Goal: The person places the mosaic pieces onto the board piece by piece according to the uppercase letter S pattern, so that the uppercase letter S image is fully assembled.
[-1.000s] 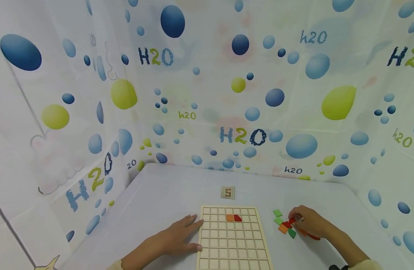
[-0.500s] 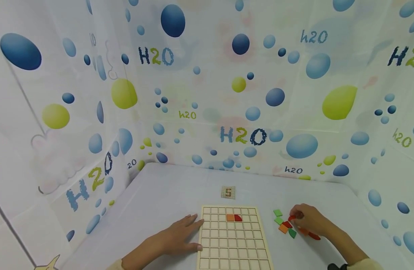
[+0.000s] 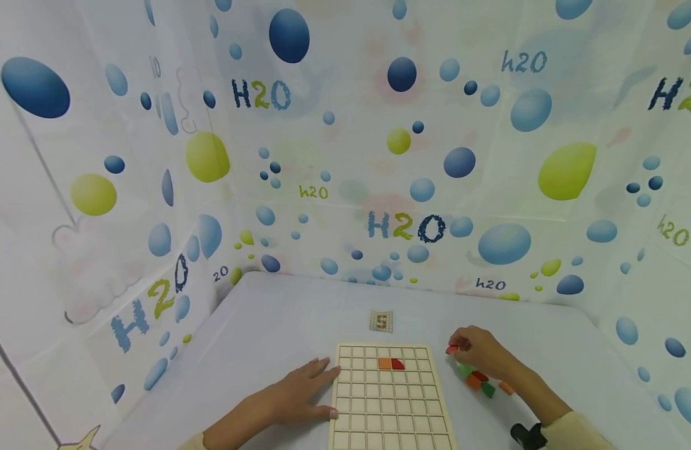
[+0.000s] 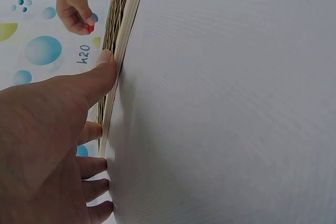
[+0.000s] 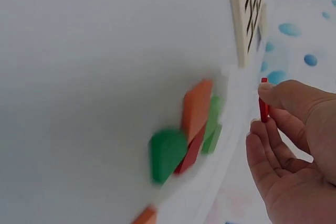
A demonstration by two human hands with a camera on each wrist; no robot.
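My right hand pinches a small red tile between thumb and fingers, beyond the right edge of a wooden grid board. With fingers spread, my left hand touches the board's left edge; the left wrist view shows its thumb against the rim. An orange square tile and a red rounded tile sit side by side in the board's second row. Below the right hand lies a loose group: a dark green tile, an orange tile, a red tile and light green tiles.
Behind the board lies a small gridded card marked with an S-like figure. Another orange tile lies near the right forearm. A white cloth covers the table, and a patterned curtain encloses its back and sides.
The right hand has lifted the red tile from the loose group and moved left and away from me, toward the board. The left hand and the board have stayed put.
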